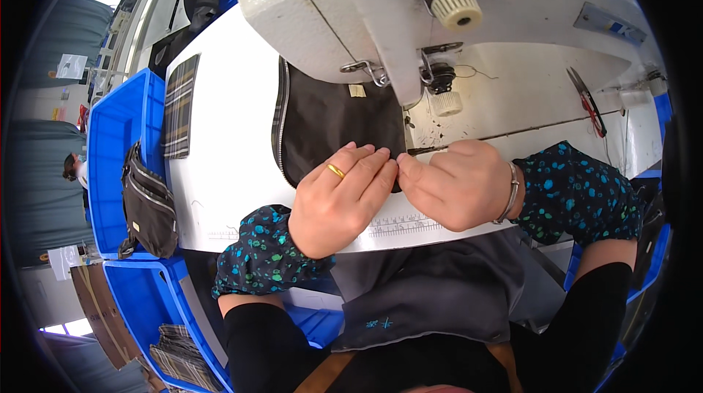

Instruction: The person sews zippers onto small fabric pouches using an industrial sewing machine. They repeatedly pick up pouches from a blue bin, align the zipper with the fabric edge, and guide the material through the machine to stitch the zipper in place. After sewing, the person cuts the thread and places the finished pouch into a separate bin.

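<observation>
A dark brown-black fabric bag piece (329, 122) lies on the white sewing table under the head of a white sewing machine (322, 20). A zipper (278, 126) curves along its left edge, and a small pale tab (356, 91) sits near its far side. My left hand (340, 199) rests flat on the near part of the fabric, fingers stretched out. At the fabric's near right corner, my right hand (458, 184) has its fingers curled in and pinches the edge, its fingertips beside the left hand's. The needle area is hidden behind the machine head.
Plaid fabric (180, 107) lies at the table's left. Beyond it stands a blue bin (106, 181) with a dark zippered bag (149, 206) over its edge; a nearer blue bin (135, 287) holds plaid pieces (183, 356). Red-handled scissors (588, 104) lie right of the machine.
</observation>
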Available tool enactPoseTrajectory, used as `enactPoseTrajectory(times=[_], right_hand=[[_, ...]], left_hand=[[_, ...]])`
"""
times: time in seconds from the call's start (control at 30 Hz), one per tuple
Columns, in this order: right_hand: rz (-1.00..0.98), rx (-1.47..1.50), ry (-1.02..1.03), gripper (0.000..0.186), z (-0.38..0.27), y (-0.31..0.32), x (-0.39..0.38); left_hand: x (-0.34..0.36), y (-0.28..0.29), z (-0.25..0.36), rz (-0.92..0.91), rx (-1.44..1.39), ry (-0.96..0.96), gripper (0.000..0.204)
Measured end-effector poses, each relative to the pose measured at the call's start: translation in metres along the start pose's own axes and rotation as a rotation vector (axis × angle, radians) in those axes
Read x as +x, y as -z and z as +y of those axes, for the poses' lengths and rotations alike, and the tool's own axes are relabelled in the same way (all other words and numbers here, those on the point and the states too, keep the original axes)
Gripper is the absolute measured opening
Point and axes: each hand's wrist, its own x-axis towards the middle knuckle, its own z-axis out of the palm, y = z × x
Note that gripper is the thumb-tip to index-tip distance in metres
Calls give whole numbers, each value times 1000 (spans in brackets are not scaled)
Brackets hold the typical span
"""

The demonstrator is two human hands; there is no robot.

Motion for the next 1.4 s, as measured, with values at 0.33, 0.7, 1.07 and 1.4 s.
enactPoseTrajectory(times=[0.33, 0.7, 1.07, 1.4], right_hand=[[-160, 139, 54, 11, -1, -8, -10], [-210, 83, -38, 12, 18, -12, -5], [-297, 15, -178, 7, 40, -22, -4], [-296, 155, -355, 12, 55, -18, -8]], left_hand=[[-5, -7, -1, -154, -42, -65, 37], [7, -26, -17, -54, -83, 15, 35], [23, -40, -40, 35, -20, 49, 44], [15, -35, -37, 64, -27, 17, 33]])
